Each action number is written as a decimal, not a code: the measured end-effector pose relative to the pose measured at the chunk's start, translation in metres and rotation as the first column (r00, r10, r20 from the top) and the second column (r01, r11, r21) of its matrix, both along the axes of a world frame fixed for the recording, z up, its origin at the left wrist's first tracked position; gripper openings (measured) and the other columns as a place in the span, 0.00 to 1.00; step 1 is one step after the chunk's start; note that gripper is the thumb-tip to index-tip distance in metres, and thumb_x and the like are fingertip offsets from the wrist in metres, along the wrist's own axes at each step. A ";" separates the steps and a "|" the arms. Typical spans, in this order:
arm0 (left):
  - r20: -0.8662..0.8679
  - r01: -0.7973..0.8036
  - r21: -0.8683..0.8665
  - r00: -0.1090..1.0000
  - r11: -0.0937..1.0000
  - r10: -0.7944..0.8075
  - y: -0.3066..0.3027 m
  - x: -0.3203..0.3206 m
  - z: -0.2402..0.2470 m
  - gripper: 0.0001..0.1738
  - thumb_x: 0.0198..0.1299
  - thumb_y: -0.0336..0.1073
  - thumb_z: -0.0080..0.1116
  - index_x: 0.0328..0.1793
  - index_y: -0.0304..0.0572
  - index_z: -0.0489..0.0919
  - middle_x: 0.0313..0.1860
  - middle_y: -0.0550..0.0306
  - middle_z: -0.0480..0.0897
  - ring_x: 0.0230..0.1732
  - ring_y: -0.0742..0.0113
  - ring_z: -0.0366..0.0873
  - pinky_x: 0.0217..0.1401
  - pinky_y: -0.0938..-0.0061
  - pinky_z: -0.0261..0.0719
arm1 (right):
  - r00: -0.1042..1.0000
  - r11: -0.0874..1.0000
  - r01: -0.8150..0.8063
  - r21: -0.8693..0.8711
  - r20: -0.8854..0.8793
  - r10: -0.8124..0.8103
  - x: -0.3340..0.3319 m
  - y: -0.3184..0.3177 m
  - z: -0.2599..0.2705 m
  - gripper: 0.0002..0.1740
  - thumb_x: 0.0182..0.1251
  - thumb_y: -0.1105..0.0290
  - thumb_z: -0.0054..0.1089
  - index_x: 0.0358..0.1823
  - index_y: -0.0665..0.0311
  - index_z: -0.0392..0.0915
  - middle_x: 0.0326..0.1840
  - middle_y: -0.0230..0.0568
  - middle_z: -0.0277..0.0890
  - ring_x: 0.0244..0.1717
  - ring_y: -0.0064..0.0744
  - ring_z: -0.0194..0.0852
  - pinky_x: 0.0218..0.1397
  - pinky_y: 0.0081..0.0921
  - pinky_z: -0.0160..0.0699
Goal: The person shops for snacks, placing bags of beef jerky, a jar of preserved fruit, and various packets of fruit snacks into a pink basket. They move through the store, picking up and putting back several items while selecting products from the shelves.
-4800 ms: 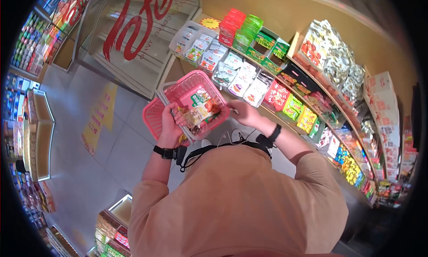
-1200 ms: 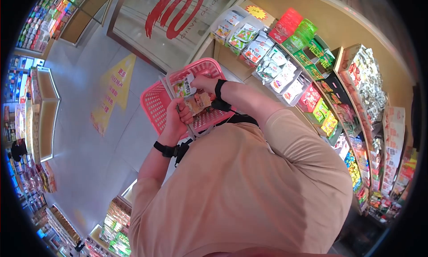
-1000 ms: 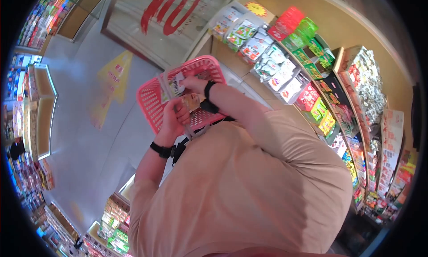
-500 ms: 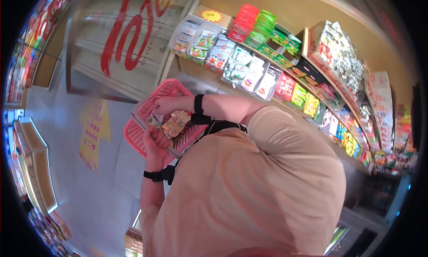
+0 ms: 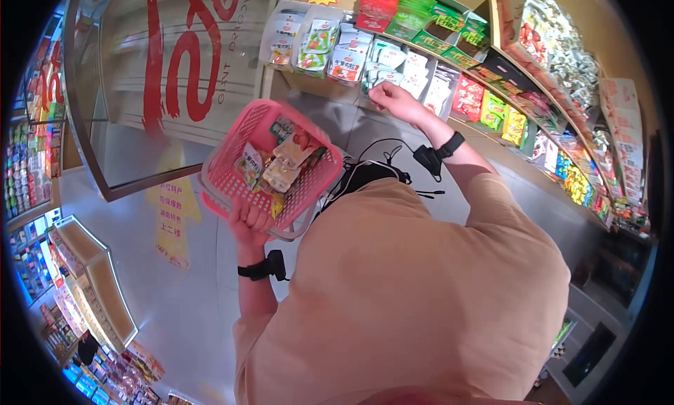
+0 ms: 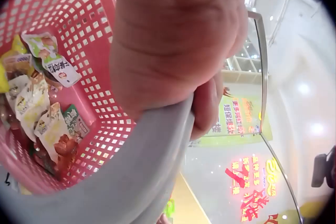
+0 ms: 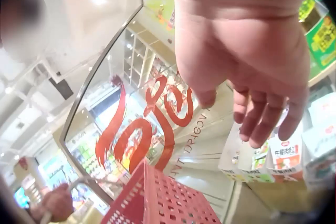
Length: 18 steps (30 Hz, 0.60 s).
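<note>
My left hand (image 5: 251, 222) grips the grey handle (image 6: 142, 150) of a pink plastic basket (image 5: 223, 162), its fingers curled round it. Inside lie several snack packets (image 5: 282, 174), among them a white and green one (image 5: 248, 165) near the left wall. My right hand (image 5: 399, 101) is out past the basket's right side, near the bins of white snack packets (image 5: 347, 62) on the shelf front. In the right wrist view its fingers (image 7: 255, 121) hang loosely bent, with nothing held. The white packets show beyond the fingertips there.
Green boxes (image 5: 449, 22) and red and green stacked packs stand behind the bins. Red, green and yellow bags (image 5: 490, 108) continue along the shelf to the right. A glass panel (image 5: 175, 68) with red lettering stands at the front left. A display counter (image 5: 95, 282) is at the left.
My right hand has come out of the basket and moved right, towards the shelf bins. A white and green packet now lies uncovered in the basket. The left hand keeps its grip on the handle.
</note>
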<state>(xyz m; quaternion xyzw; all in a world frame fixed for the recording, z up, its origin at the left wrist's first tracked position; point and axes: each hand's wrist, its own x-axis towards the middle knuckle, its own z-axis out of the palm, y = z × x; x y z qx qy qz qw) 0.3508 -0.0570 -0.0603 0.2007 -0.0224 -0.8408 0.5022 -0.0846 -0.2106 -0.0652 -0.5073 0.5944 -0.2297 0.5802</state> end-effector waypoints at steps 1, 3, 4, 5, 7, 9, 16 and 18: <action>0.005 0.037 -0.019 0.999 0.999 -0.037 -0.007 -0.005 0.002 0.26 0.76 0.52 0.35 0.21 0.55 0.56 0.11 0.72 0.49 0.09 0.78 0.41 0.14 0.77 0.44 | 0.996 0.992 -0.091 -0.088 0.006 0.092 0.004 0.005 -0.005 0.24 0.72 0.55 0.56 0.59 0.66 0.73 0.43 0.36 0.81 0.42 0.26 0.79 0.46 0.24 0.77; 0.002 0.083 -0.032 0.997 0.996 -0.083 -0.014 -0.014 0.000 0.26 0.76 0.51 0.35 0.21 0.55 0.56 0.11 0.72 0.49 0.09 0.78 0.42 0.15 0.76 0.44 | 0.959 0.938 -0.276 -0.211 0.000 0.282 0.014 0.014 -0.005 0.29 0.70 0.53 0.58 0.63 0.67 0.70 0.45 0.42 0.82 0.45 0.34 0.80 0.50 0.30 0.77; 0.002 0.097 -0.033 0.995 0.995 -0.097 -0.017 -0.016 -0.001 0.26 0.76 0.51 0.35 0.21 0.55 0.56 0.11 0.72 0.49 0.09 0.77 0.42 0.15 0.76 0.45 | 0.924 0.902 -0.383 -0.202 -0.092 0.371 0.027 0.017 0.011 0.30 0.69 0.52 0.58 0.63 0.67 0.70 0.45 0.45 0.82 0.46 0.35 0.80 0.50 0.30 0.77; 0.003 0.117 -0.042 0.993 0.992 -0.117 -0.021 -0.016 0.002 0.26 0.76 0.50 0.36 0.21 0.55 0.57 0.11 0.72 0.49 0.09 0.77 0.42 0.15 0.76 0.45 | 0.875 0.857 -0.479 -0.191 -0.185 0.447 0.041 0.017 0.034 0.31 0.68 0.51 0.59 0.63 0.68 0.70 0.46 0.47 0.81 0.47 0.37 0.80 0.51 0.31 0.77; -0.035 0.145 -0.061 0.988 0.988 -0.147 -0.024 -0.013 0.012 0.26 0.76 0.49 0.36 0.21 0.54 0.57 0.11 0.72 0.49 0.09 0.77 0.42 0.15 0.76 0.44 | 0.804 0.777 -0.590 -0.217 -0.238 0.544 0.063 0.017 0.043 0.31 0.65 0.50 0.61 0.61 0.65 0.70 0.44 0.48 0.81 0.45 0.40 0.81 0.49 0.34 0.78; -0.053 0.183 -0.085 0.981 0.980 -0.188 -0.032 -0.018 0.014 0.25 0.76 0.49 0.36 0.21 0.54 0.57 0.11 0.71 0.50 0.10 0.77 0.42 0.14 0.76 0.44 | 0.795 0.779 -0.584 -0.229 -0.359 0.490 0.073 0.022 0.039 0.28 0.63 0.51 0.62 0.57 0.62 0.71 0.41 0.48 0.81 0.43 0.46 0.81 0.46 0.38 0.79; 0.030 0.231 -0.041 0.973 0.972 -0.230 -0.019 -0.010 0.029 0.25 0.75 0.50 0.37 0.21 0.54 0.59 0.10 0.71 0.51 0.09 0.77 0.43 0.14 0.77 0.44 | 0.801 0.816 -0.538 -0.211 -0.430 0.416 0.090 0.060 0.016 0.21 0.63 0.56 0.58 0.51 0.63 0.73 0.35 0.49 0.82 0.37 0.55 0.82 0.43 0.45 0.79; 0.096 0.226 0.010 0.969 0.974 -0.225 -0.007 -0.009 0.033 0.25 0.75 0.50 0.37 0.21 0.54 0.59 0.10 0.71 0.51 0.09 0.77 0.44 0.14 0.77 0.44 | 0.819 0.818 -0.531 -0.220 -0.380 0.430 0.086 0.077 0.011 0.23 0.64 0.54 0.58 0.52 0.63 0.74 0.37 0.50 0.82 0.40 0.54 0.82 0.44 0.44 0.79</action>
